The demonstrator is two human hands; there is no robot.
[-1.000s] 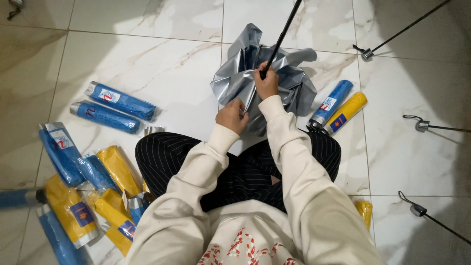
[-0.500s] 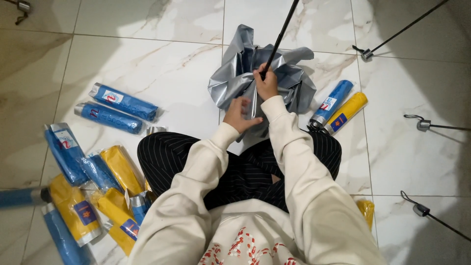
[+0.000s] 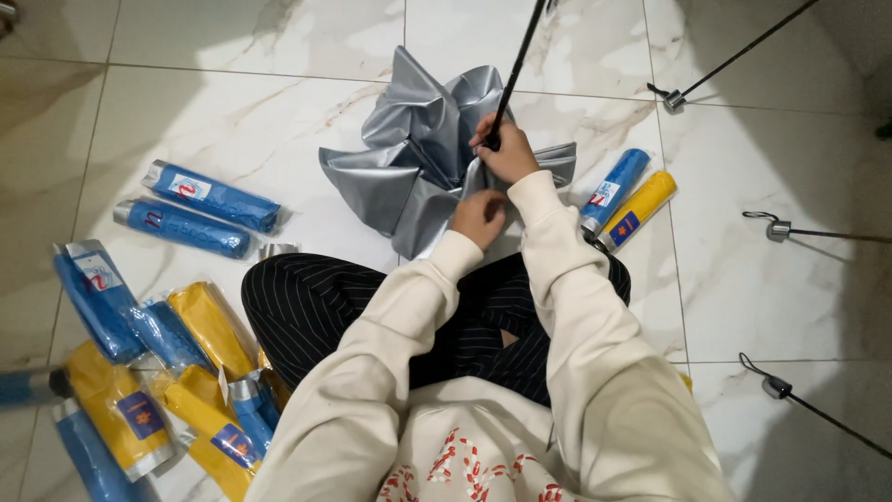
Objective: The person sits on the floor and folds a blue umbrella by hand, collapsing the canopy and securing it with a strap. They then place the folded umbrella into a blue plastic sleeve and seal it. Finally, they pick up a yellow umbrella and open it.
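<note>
Gripping the black umbrella shaft (image 3: pixel 517 67), the right hand (image 3: pixel 506 153) has its fingers closed around it; the left hand (image 3: pixel 478 217) pinches the silver canopy (image 3: pixel 409 158), crumpled on the marble floor (image 3: pixel 232 102) beside the knees.

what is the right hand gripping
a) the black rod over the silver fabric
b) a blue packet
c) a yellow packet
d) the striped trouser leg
a: the right hand is closed round the black rod that rises from the crumpled silver fabric, while the left hand rests on that fabric nearer the lap.
</note>
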